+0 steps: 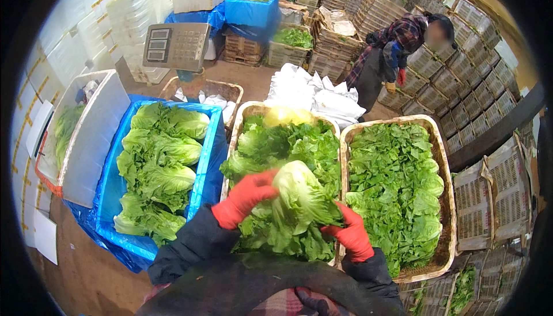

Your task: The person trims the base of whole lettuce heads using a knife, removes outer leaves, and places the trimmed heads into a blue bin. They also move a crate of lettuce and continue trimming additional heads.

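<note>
A romaine-type lettuce head is held tilted above the middle crate, its pale base up and its leaves hanging down. My right hand, in a red glove, grips its leafy end from the right. At its upper left side is my left hand, also red-gloved, with fingers bent and slightly blurred; whether they grip or only touch cannot be made out. Under both hands, the middle plastic crate holds more leafy lettuce and a yellowish translucent bag at its far end.
Left stands a blue-lined box with lettuce heads in rows; right, a crate packed with lettuce. A digital scale rises beyond. White bags lie behind the middle crate. A person bends near stacked crates.
</note>
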Motion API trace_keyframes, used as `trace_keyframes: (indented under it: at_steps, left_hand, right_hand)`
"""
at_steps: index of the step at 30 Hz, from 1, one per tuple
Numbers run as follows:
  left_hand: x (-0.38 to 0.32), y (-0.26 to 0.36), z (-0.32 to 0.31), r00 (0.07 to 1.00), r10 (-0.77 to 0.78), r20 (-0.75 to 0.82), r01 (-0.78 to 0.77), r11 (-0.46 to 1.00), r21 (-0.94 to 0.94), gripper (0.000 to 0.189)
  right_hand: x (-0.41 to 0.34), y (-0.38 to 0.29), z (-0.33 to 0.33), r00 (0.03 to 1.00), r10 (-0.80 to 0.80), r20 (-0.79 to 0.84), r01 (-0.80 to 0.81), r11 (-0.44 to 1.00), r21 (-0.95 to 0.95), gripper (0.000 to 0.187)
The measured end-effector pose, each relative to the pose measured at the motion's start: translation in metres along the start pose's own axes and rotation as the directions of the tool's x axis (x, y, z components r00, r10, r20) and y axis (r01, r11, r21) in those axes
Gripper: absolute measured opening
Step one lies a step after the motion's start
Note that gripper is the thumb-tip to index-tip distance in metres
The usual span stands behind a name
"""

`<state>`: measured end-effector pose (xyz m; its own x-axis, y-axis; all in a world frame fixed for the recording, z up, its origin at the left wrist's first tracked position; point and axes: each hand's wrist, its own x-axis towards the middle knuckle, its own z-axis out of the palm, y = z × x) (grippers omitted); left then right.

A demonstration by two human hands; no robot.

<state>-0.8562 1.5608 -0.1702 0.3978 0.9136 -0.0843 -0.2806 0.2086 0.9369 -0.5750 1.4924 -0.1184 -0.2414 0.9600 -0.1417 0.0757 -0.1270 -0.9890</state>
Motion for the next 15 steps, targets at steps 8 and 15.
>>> trace_keyframes:
  at_steps: [8,15]
  left_hand:
    - [0.011,0.027,-0.03,0.989,0.013,-0.148,0.072,0.829,0.554,0.095]
    - [-0.01,-0.058,0.011,0.996,-0.094,-0.013,0.05,0.642,-0.765,0.071]
  right_hand:
    - [-0.005,0.012,-0.01,0.983,-0.128,-0.133,0.123,0.991,-0.046,0.065]
    - [0.006,-0.006,0.034,0.952,-0.166,0.256,0.212,0.963,-0.168,0.059]
